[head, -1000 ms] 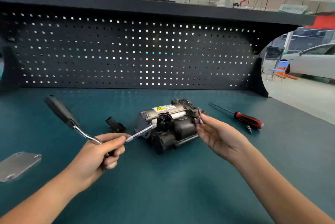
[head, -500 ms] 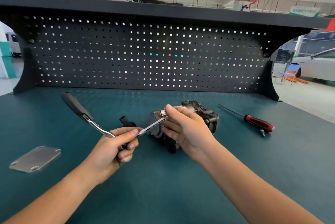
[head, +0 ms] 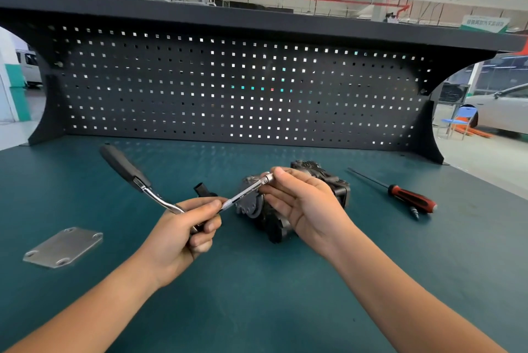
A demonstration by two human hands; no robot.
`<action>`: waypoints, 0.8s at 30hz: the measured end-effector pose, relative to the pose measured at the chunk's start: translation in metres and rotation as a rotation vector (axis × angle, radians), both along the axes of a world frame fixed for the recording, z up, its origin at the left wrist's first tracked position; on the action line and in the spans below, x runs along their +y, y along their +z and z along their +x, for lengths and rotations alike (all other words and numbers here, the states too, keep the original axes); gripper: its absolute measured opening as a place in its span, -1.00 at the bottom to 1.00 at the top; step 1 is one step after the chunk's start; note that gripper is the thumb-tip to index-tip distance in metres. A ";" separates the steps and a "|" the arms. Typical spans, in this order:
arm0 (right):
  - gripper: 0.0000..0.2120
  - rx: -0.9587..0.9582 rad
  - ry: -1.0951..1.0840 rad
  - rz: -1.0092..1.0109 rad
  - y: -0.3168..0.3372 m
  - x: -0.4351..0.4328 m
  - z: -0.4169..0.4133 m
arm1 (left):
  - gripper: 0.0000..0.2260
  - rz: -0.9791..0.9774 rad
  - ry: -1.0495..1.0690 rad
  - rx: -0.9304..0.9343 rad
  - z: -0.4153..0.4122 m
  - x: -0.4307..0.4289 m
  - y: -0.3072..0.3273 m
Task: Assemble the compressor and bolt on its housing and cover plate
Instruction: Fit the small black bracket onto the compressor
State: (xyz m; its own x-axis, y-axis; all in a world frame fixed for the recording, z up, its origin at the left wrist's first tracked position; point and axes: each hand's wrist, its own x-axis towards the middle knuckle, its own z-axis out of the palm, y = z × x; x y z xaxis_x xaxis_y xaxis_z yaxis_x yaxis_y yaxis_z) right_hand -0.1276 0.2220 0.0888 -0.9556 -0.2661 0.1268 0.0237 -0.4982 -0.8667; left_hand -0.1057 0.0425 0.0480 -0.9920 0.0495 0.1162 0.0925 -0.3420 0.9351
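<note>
The left hand (head: pixel 183 235) is curled round the head of a chrome ratchet wrench with a black handle (head: pixel 125 167). Its thumb lies on the slim silver extension bar (head: pixel 245 191), which points toward 2 o'clock. The right hand (head: pixel 305 207), palm up, pinches the bar's far tip between thumb and fingertips. Just behind it, the dark grey metal compressor (head: pixel 338 185) sits on the teal bench top (head: pixel 257 309). A red-and-black-handled screwdriver (head: pixel 411 201) lies at the compressor's 3 o'clock. A flat grey metal cover plate (head: pixel 64 247) lies at the left hand's 9 o'clock.
</note>
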 end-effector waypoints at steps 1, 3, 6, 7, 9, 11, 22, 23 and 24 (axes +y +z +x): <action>-0.90 0.018 0.007 0.019 0.000 0.001 0.000 | -0.84 -0.005 0.002 -0.002 0.000 -0.001 0.000; -0.91 0.059 0.013 0.067 0.003 0.005 0.000 | -0.85 -0.021 0.006 -0.004 0.001 -0.002 0.000; -0.92 0.132 0.001 0.178 0.005 0.012 0.000 | -0.86 -0.097 0.042 0.052 0.003 -0.002 0.000; -0.92 0.148 -0.013 0.207 0.004 0.013 0.000 | -0.86 -0.124 0.067 0.088 0.003 -0.001 -0.001; -0.92 0.151 -0.034 0.216 0.002 0.014 0.000 | -0.87 -0.146 0.118 0.157 0.004 0.001 -0.002; -0.92 0.144 -0.036 0.186 -0.001 0.014 0.001 | -0.87 -0.143 0.158 0.211 0.006 0.002 -0.004; -0.92 0.340 -0.072 0.157 0.000 0.008 0.002 | -0.86 -0.014 0.086 0.174 0.013 0.006 0.000; -0.92 0.344 -0.079 0.176 -0.001 0.008 0.001 | -0.86 -0.031 0.092 0.180 0.013 0.006 -0.001; -0.92 0.346 -0.094 0.207 -0.002 0.009 0.001 | -0.87 -0.061 0.109 0.194 0.013 0.006 -0.001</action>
State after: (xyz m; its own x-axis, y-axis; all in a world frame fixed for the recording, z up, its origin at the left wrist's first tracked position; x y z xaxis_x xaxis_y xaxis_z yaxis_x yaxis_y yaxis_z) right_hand -0.1263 0.2308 0.0867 -0.8874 -0.2336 0.3974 -0.3235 -0.2987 -0.8979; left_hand -0.0931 0.0481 0.0470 -0.9512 -0.0442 0.3055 0.3061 -0.2637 0.9148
